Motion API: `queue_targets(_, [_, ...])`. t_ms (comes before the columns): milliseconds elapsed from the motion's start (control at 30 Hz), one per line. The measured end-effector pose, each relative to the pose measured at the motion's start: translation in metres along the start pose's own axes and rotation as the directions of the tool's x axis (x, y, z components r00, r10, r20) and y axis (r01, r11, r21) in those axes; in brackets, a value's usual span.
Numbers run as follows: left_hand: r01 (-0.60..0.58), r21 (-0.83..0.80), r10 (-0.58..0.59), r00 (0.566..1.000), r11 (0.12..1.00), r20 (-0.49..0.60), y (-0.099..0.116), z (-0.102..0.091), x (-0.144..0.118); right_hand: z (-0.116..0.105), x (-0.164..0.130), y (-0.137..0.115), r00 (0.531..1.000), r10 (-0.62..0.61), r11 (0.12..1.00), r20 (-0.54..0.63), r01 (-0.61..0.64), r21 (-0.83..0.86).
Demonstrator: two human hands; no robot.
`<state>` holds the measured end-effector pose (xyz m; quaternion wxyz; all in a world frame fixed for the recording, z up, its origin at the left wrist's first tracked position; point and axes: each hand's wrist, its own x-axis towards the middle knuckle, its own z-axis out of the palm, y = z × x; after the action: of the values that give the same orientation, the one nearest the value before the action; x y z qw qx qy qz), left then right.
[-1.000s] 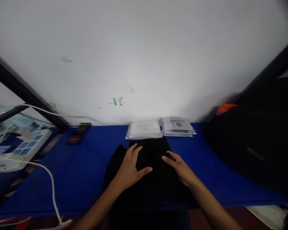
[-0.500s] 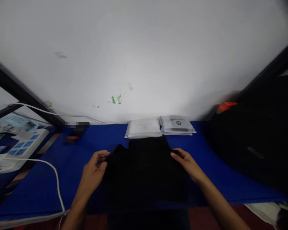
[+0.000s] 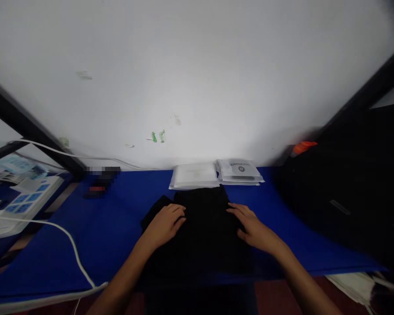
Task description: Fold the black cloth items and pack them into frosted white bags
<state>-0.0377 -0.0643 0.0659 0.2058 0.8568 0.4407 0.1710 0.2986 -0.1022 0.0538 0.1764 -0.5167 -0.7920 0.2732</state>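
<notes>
A black cloth garment lies in front of me on the blue-covered table; its exact kind is hard to make out in the dark. My left hand rests on its left part, fingers stretched toward the middle and thumb apart. On the right edge of the cloth lies my right hand, its fingers extended and its thumb spread. Neither hand grips the fabric. Just behind the cloth are white flat packets and a stack of clear printed bags.
A large black bag-like object with an orange piece fills the right side. At left are a power strip, white cables and a blurred dark object. A white wall stands behind.
My left hand has moved right, from the cloth's left edge onto the cloth. My right hand has let go of the right edge and its fingers now lie flat.
</notes>
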Motion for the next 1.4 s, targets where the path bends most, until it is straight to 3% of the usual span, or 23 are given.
queue_targets(133, [0.182,0.072,-0.175,0.980,0.981,-0.090,0.002,-0.014,0.008,-0.007,0.019,-0.001,0.984,-0.020,0.997,-0.176,0.034,0.073])
queue_targets(233, [0.306,0.121,-0.264,0.924,0.944,-0.275,0.002,-0.022,0.021,-0.013,0.047,-0.003,0.957,0.040,0.995,-0.286,-0.013,0.094])
queue_targets(333, [0.295,0.130,-0.195,0.844,0.946,-0.500,-0.003,-0.021,0.030,-0.009,0.071,-0.003,0.920,0.177,0.978,-0.349,-0.204,-0.043])
queue_targets(400, [0.254,0.145,-0.135,0.822,0.956,-0.553,-0.009,-0.016,0.027,-0.002,0.075,-0.003,0.900,0.181,0.955,-0.397,-0.257,-0.149])
queue_targets(467, [0.203,0.159,-0.106,0.876,0.966,-0.470,-0.016,-0.009,0.017,0.005,0.071,-0.004,0.903,0.089,0.954,-0.420,-0.199,-0.225])
queue_targets(567, [0.149,0.153,-0.115,0.971,0.977,-0.211,-0.023,-0.001,0.001,0.011,0.059,-0.008,0.951,-0.063,0.964,-0.302,-0.021,-0.266])
queue_targets(633, [0.159,0.150,-0.143,0.983,0.976,-0.113,-0.025,-0.001,-0.006,0.011,0.054,-0.010,0.975,-0.109,0.972,-0.195,0.063,-0.228])
queue_targets(733, [0.151,0.112,-0.140,0.985,0.982,-0.097,-0.019,-0.012,-0.010,0.003,0.048,-0.013,0.979,-0.132,0.987,-0.156,0.116,-0.113])
queue_targets(800, [0.121,0.047,-0.117,0.990,0.992,-0.081,-0.009,-0.028,-0.018,-0.006,0.041,-0.016,0.979,-0.145,0.988,-0.145,0.150,0.023])
queue_targets(867, [0.134,-0.059,-0.134,0.991,0.989,0.006,0.005,-0.045,-0.032,-0.016,0.032,-0.018,0.988,-0.139,0.962,-0.074,0.152,0.228])
queue_targets(933, [0.198,-0.197,-0.160,0.968,0.960,0.193,0.018,-0.061,-0.047,-0.023,0.026,-0.017,0.998,-0.068,0.882,0.007,0.057,0.468])
queue_targets(1000, [0.268,-0.319,-0.169,0.937,0.909,0.307,0.027,-0.071,-0.055,-0.025,0.030,-0.011,0.995,0.096,0.743,-0.017,-0.060,0.667])
queue_targets(1067, [0.302,-0.359,-0.196,0.933,0.883,0.302,0.033,-0.073,-0.053,-0.023,0.044,0.000,0.940,0.330,0.569,-0.090,-0.122,0.813])
queue_targets(1133, [0.298,-0.325,-0.231,0.945,0.897,0.230,0.035,-0.067,-0.044,-0.022,0.065,0.014,0.846,0.531,0.350,-0.046,-0.169,0.922])
queue_targets(1200, [0.296,-0.282,-0.245,0.948,0.913,0.204,0.036,-0.058,-0.034,-0.022,0.087,0.025,0.773,0.635,0.160,0.012,-0.146,0.976])
queue_targets(1267, [0.312,-0.255,-0.257,0.939,0.915,0.228,0.034,-0.048,-0.029,-0.024,0.102,0.032,0.740,0.673,0.092,-0.010,-0.070,0.993])
queue_targets(1400, [0.390,-0.159,-0.357,0.912,0.907,0.201,0.020,-0.038,-0.033,-0.033,0.105,0.025,0.730,0.659,0.110,-0.179,0.142,0.984])
